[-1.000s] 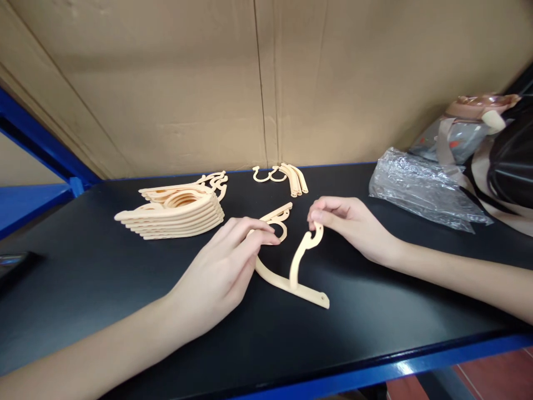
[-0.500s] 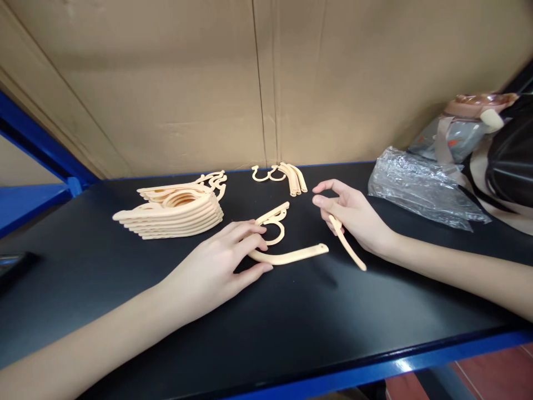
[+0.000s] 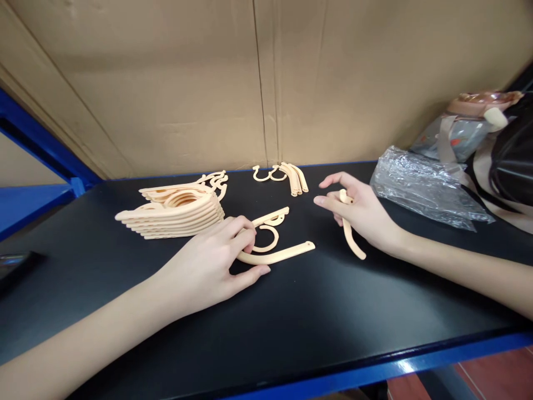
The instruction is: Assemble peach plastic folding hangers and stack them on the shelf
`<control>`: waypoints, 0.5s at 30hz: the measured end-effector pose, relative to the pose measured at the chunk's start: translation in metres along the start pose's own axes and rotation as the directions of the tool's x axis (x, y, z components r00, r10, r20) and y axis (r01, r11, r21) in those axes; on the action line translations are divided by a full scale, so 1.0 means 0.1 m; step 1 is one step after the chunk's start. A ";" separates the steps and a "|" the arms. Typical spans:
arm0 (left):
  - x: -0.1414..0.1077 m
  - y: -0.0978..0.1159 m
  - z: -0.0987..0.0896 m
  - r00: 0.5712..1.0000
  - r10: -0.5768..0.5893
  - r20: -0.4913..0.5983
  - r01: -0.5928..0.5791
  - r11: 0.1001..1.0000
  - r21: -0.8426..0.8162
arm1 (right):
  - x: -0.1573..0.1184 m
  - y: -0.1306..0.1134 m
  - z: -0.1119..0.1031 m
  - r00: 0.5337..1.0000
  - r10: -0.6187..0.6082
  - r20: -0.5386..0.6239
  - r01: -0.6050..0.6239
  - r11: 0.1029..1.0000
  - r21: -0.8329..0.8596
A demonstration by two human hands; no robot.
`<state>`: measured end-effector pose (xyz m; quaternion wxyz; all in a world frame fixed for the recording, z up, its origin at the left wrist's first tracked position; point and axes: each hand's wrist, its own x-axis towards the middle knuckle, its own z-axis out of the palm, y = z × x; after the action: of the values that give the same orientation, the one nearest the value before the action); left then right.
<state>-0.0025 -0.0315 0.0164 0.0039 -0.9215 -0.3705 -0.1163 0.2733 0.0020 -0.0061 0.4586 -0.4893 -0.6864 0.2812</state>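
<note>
A cream plastic hanger (image 3: 283, 255) with a round ring in its middle lies on the black table. My left hand (image 3: 216, 253) grips its left end, thumb along the near side and fingers over the top; that end is hidden under the hand. Raised to the right of it, my right hand (image 3: 364, 208) has a curved cream hanger arm (image 3: 353, 241) held in its lower fingers. Thumb and index finger of that hand are apart, pointing left. To the left sits a stack of cream hangers (image 3: 175, 222), close to my left hand.
At the back lie loose cream hooks (image 3: 262, 178) and several curved hanger arms (image 3: 295, 180). Clear plastic bags (image 3: 420, 186) and a bottle with a strap (image 3: 458, 130) stand at the right. A dark object (image 3: 16, 264) is at the left edge. Cardboard (image 3: 175, 83) walls the back.
The hanger has slid a little left and turned under my left hand. In my right hand, the hanger arm has tipped more upright, its upper end now showing above the thumb.
</note>
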 end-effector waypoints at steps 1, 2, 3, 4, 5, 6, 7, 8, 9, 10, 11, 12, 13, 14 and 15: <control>0.00 0.00 0.00 1.000 0.000 0.002 0.000 1.000 0.002 | 0.00 -0.01 -0.04 0.998 -0.058 -0.013 0.056 0.993 -0.108; 0.00 -0.01 0.00 1.000 -0.001 0.004 0.001 1.000 0.000 | 0.01 -0.03 -0.08 0.992 -0.128 -0.016 0.120 0.962 -0.246; 0.00 -0.01 0.01 1.000 -0.004 0.003 0.004 1.000 -0.005 | 0.01 -0.04 -0.11 0.980 -0.200 -0.007 0.181 0.899 -0.398; 0.01 -0.01 0.01 1.000 -0.014 -0.006 0.014 1.000 -0.013 | 0.00 -0.04 -0.14 0.964 -0.267 0.018 0.234 0.808 -0.540; 0.01 -0.01 0.02 0.999 -0.030 -0.023 0.029 0.999 -0.025 | 0.00 -0.05 -0.14 0.946 -0.318 0.057 0.277 0.705 -0.653; 0.02 -0.01 0.02 0.998 -0.049 -0.043 0.047 0.998 -0.046 | -0.01 -0.05 -0.14 0.931 -0.350 0.102 0.310 0.612 -0.727; 0.03 -0.02 0.03 0.996 -0.071 -0.062 0.066 0.995 -0.076 | -0.03 -0.05 -0.12 0.920 -0.364 0.148 0.340 0.547 -0.765; 0.03 -0.02 0.04 0.993 -0.093 -0.074 0.084 0.990 -0.115 | -0.04 -0.05 -0.09 0.911 -0.361 0.197 0.371 0.514 -0.773; 0.03 -0.03 0.04 0.991 -0.112 -0.077 0.099 0.982 -0.158 | -0.06 -0.04 -0.06 0.905 -0.348 0.246 0.403 0.511 -0.759; 0.04 -0.04 0.04 0.989 -0.128 -0.073 0.111 0.974 -0.200 | -0.08 -0.03 -0.02 0.899 -0.328 0.292 0.431 0.531 -0.730; 0.04 -0.05 0.04 0.988 -0.144 -0.061 0.126 0.964 -0.233 | -0.09 -0.02 0.01 0.894 -0.306 0.326 0.446 0.569 -0.690; 0.04 -0.06 0.03 0.986 -0.159 -0.048 0.141 0.956 -0.256 | -0.10 -0.01 0.04 0.895 -0.280 0.347 0.444 0.625 -0.642; 0.04 -0.06 0.03 0.985 -0.170 -0.037 0.154 0.950 -0.271 | -0.10 0.01 0.06 0.898 -0.252 0.361 0.428 0.690 -0.583; 0.04 -0.07 0.01 0.984 -0.175 -0.026 0.161 0.947 -0.279 | -0.09 0.02 0.07 0.902 -0.224 0.368 0.399 0.758 -0.517; 0.04 -0.07 0.00 0.984 -0.178 -0.012 0.167 0.944 -0.283 | -0.08 0.04 0.07 0.906 -0.196 0.374 0.361 0.819 -0.446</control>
<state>-0.0049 -0.0235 0.0167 -0.1300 -0.8744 -0.4294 -0.1850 0.2693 -0.0039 -0.0148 0.2365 -0.4343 -0.8641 0.0942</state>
